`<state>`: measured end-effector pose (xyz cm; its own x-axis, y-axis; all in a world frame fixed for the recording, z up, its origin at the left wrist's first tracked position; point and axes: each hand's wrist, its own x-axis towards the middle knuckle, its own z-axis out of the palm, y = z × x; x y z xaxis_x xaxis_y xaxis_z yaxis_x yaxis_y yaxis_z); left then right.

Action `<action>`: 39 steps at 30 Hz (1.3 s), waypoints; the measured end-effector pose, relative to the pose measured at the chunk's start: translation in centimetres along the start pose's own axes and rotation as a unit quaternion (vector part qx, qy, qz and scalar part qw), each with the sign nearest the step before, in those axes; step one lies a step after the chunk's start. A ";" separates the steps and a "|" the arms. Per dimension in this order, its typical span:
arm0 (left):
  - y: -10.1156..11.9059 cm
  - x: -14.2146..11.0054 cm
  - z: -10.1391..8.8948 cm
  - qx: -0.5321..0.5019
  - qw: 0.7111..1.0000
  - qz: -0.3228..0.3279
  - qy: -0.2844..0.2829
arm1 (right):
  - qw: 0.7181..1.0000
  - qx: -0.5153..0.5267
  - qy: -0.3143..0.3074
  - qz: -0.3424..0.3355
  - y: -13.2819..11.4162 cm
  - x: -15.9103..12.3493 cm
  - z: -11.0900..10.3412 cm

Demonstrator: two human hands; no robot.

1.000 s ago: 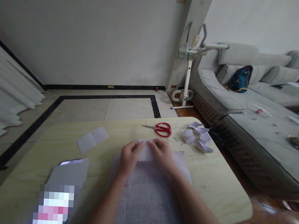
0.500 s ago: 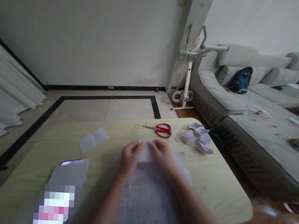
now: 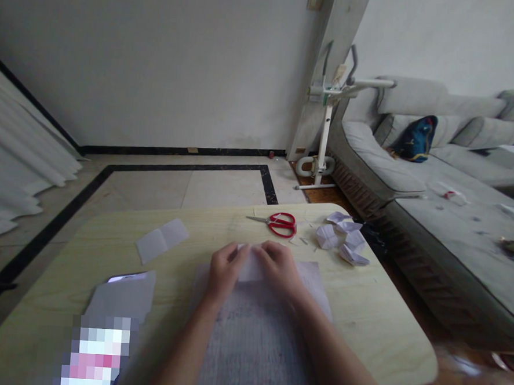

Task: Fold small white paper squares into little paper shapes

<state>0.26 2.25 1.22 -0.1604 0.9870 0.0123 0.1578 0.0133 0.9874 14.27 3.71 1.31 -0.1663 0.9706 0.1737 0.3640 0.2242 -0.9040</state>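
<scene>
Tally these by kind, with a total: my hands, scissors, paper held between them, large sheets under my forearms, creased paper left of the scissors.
Hands: 2 (left hand, right hand)
Scissors: 1
Held paper: 1
Large sheet: 1 visible
Creased paper: 1
Total: 6

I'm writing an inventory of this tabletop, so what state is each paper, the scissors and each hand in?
Left hand: pinching the small paper
Right hand: pinching the small paper
Small paper: held between both hands
Large sheet: spread out beneath the forearms
Scissors: lying down, blades look closed
Creased paper: opened out
Folded pieces: folded, grouped
Grey paper: lying down
</scene>
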 end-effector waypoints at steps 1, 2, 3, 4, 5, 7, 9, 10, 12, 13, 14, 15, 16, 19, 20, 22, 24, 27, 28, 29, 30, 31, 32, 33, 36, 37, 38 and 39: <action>0.1 0.0 0.0 0.009 1.000 0.006 0.004 | 1.000 -0.005 0.001 -0.004 0.0 0.0 0.0; 0.1 0.0 0.0 0.016 1.000 0.012 0.008 | 1.000 -0.008 0.001 -0.006 0.0 0.0 0.0; 0.1 0.0 0.0 0.022 1.000 0.018 0.010 | 1.000 -0.009 0.000 -0.005 0.0 0.0 0.0; 0.1 0.0 -0.1 0.026 0.999 0.025 0.013 | 1.000 -0.009 -0.001 -0.002 0.0 0.0 0.0; 0.1 0.0 -0.1 0.028 0.999 0.031 0.015 | 1.000 -0.006 0.001 0.003 0.0 0.1 0.0; -0.1 0.1 -0.1 0.025 0.999 0.043 0.016 | 1.000 0.008 0.011 0.010 -0.1 0.1 0.1; -0.2 0.1 -0.1 0.019 0.998 0.052 0.012 | 0.999 0.025 0.024 0.012 -0.3 0.2 0.1; -0.3 0.1 -0.1 0.017 0.998 0.056 0.010 | 0.999 0.033 0.030 0.011 -0.3 0.2 0.1; -0.3 0.1 -0.1 0.018 0.998 0.062 0.007 | 0.998 0.041 0.036 0.009 -0.4 0.2 0.1; -0.3 0.1 -0.1 0.019 0.998 0.064 0.006 | 0.998 0.043 0.037 0.008 -0.3 0.2 0.0; -0.2 0.1 -0.1 0.017 0.998 0.064 0.005 | 0.998 0.044 0.038 0.007 -0.3 0.2 0.0; -0.2 0.1 -0.1 0.014 0.998 0.064 0.005 | 0.998 0.046 0.039 0.007 -0.2 0.2 0.0; -0.2 0.1 0.0 0.010 0.998 0.061 0.003 | 0.998 0.047 0.039 0.006 -0.2 0.2 -0.1; -0.2 0.1 0.1 0.001 0.999 0.050 0.000 | 0.998 0.052 0.036 -0.001 0.1 0.3 -0.2; -0.2 0.1 0.1 0.000 0.999 0.045 -0.001 | 0.998 0.053 0.035 -0.004 0.2 0.4 -0.3; -0.1 0.1 0.0 -0.004 0.999 0.034 0.000 | 0.998 0.056 0.033 -0.006 0.2 0.4 -0.4; 0.1 0.1 -0.1 -0.016 1.000 0.020 -0.001 | 0.998 0.062 0.030 -0.004 0.2 0.4 -0.5; 0.2 0.1 -0.2 -0.051 0.999 -0.012 -0.014 | 0.997 0.075 0.022 0.009 0.0 0.4 -0.4; 0.2 0.1 -0.3 -0.065 0.997 -0.023 -0.021 | 0.997 0.079 0.022 0.014 -0.1 0.4 -0.4; 0.2 0.1 -0.3 -0.080 0.996 -0.034 -0.027 | 0.996 0.082 0.023 0.019 -0.1 0.4 -0.3; 0.0 0.1 -0.3 -0.093 0.994 -0.045 -0.031 | 0.996 0.085 0.023 0.023 -0.1 0.4 -0.2; -0.1 0.2 -0.3 -0.105 0.992 -0.054 -0.034 | 0.995 0.089 0.022 0.026 -0.1 0.4 -0.2; -0.2 0.2 -0.3 -0.114 0.991 -0.061 -0.031 | 0.995 0.093 0.021 0.028 0.0 0.4 -0.2; -0.3 0.3 -0.3 -0.123 0.990 -0.065 -0.020 | 0.994 0.099 0.024 0.030 0.2 0.4 -0.2; -0.1 0.5 -0.6 -0.134 0.989 -0.051 0.025 | 0.991 0.117 0.049 0.030 0.6 0.5 -0.7; 0.1 0.5 -0.8 -0.127 0.990 -0.038 0.036 | 0.991 0.120 0.059 0.028 0.7 0.6 -0.8; 0.3 0.5 -0.9 -0.113 0.993 -0.024 0.037 | 0.991 0.119 0.064 0.024 0.8 0.6 -1.0; 0.5 0.5 -1.0 -0.096 0.995 -0.010 0.031 | 0.991 0.117 0.065 0.021 0.8 0.6 -1.0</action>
<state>-0.67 2.59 1.87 -0.2218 0.9751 -0.0046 -0.0341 -0.0030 0.9994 15.39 4.55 1.13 -0.0307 0.9851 0.1694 0.1424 0.1721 -0.9747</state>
